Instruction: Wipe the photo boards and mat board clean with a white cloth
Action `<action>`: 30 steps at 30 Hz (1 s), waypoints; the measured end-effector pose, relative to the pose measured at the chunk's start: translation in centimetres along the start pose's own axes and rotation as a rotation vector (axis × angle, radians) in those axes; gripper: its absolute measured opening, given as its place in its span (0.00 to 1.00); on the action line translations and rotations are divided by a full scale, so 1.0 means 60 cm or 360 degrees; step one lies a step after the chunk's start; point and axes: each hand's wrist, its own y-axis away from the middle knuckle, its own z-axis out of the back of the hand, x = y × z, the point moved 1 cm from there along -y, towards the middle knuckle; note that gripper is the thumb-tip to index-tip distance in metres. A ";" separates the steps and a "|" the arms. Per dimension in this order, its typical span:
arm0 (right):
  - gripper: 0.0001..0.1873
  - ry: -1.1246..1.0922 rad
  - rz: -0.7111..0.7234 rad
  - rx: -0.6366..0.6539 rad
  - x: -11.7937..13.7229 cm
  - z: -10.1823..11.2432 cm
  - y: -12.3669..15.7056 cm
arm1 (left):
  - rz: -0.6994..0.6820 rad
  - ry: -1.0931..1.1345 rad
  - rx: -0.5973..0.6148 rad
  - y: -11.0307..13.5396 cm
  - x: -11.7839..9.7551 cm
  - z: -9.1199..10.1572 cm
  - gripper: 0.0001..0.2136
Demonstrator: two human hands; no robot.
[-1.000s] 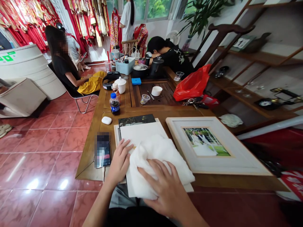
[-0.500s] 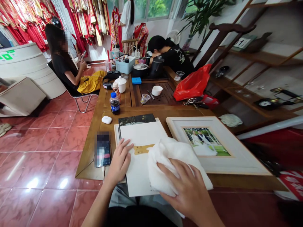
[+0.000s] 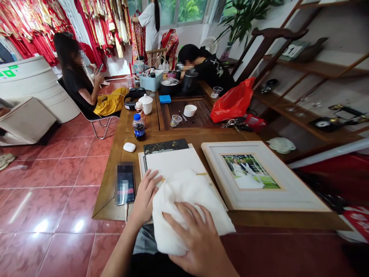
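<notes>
Firstly, my left hand (image 3: 148, 196): laid flat, fingers a little parted, resting on the left edge of a white board (image 3: 173, 159) and grasping nothing. Next, my right hand (image 3: 191, 231): fingers half bent and spread, sunk into a white cloth (image 3: 187, 188), which it grips from above; the thumb is mostly hidden.

Item: the cloth, bunched, lying over the lower part of the board, nearest me. Item: the board, with slivers of gold marking at the cloth's upper edge; whatever lies beneath the cloth I cannot make out. Item: a dark-covered piece (image 3: 165, 145), showing beyond the board's far edge. All near the front of a wooden desk (image 3: 184, 135).

To the right, just beside: one framed photograph (image 3: 250, 172), pale wide border, lying face up. To the left: one phone (image 3: 127, 184), cable attached. Beyond it: one white case (image 3: 129, 147), one blue-capped bottle (image 3: 139, 129) of dark liquid, upright, and one white lidded cup (image 3: 146, 105). Further back: one white bowl (image 3: 190, 110), one red plastic bag (image 3: 232, 102), one light-blue basket (image 3: 151, 80).
</notes>
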 end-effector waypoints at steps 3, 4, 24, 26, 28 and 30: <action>0.31 0.0042 -0.0016 -0.0014 -0.024 0.008 0.011 | 0.0008 -0.0032 -0.0014 0.001 -0.001 -0.001 0.18; 0.31 0.0080 -0.0019 -0.0011 -0.036 0.012 0.017 | 0.0006 -0.0043 -0.0015 0.001 -0.003 -0.001 0.18; 0.33 0.0072 -0.0131 0.0065 -0.015 -0.006 -0.017 | -0.0030 -0.0030 -0.0013 0.001 -0.001 0.000 0.18; 0.33 0.0047 -0.0095 0.0085 -0.018 -0.006 -0.019 | -0.0047 -0.0032 -0.0007 0.002 0.000 0.001 0.18; 0.33 0.0055 -0.0077 0.0087 -0.032 -0.001 -0.015 | -0.0042 -0.0043 -0.0011 0.002 -0.001 0.001 0.18; 0.32 0.0105 -0.0105 0.0080 -0.054 0.006 -0.008 | -0.0018 -0.0051 -0.0015 0.002 -0.002 0.000 0.18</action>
